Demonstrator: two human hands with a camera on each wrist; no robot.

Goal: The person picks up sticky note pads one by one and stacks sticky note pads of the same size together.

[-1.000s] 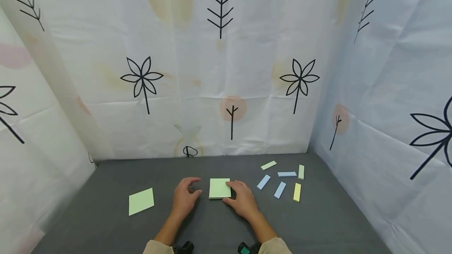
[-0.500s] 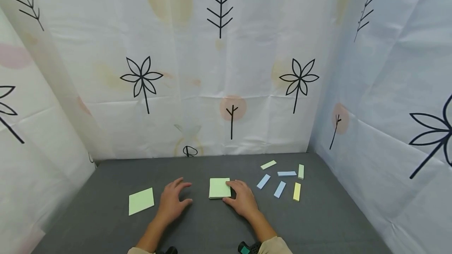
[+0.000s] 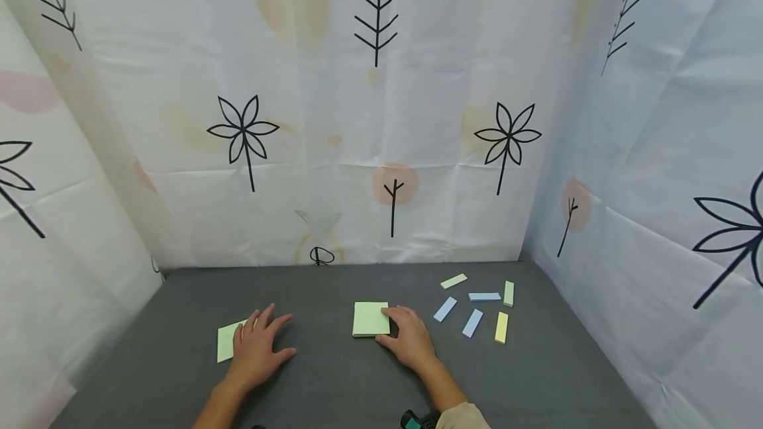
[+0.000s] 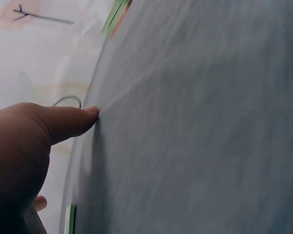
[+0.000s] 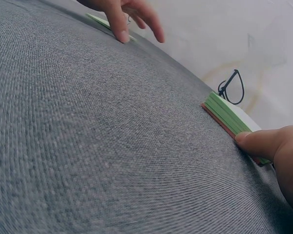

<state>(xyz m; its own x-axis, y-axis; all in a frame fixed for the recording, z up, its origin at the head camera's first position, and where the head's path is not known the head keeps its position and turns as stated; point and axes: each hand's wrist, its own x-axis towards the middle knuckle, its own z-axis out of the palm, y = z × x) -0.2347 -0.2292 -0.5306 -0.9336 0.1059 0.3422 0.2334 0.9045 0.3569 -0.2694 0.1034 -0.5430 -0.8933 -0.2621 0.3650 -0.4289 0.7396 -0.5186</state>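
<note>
A neat stack of pale green square boards [image 3: 370,319] lies on the grey table in the middle of the head view. My right hand [image 3: 412,341] holds its right side, thumb at the near corner and index finger at the far part. In the right wrist view the stack's edge [image 5: 224,111] shows several green layers above a reddish one. My left hand [image 3: 255,353], fingers spread, is at a single pale green square [image 3: 226,343] on the left and covers its right part. Its thumb [image 4: 71,121] stands apart from the fingers in the left wrist view.
Several small strips lie at the back right of the grey table [image 3: 322,389]: blue ones [image 3: 473,323], pale green ones [image 3: 508,293] and a yellow one [image 3: 501,328]. A white printed curtain [image 3: 334,118] encloses the table at the back and sides.
My left hand has moved left, from beside the stack to over the single green square. The right hand has stayed on the stack.
</note>
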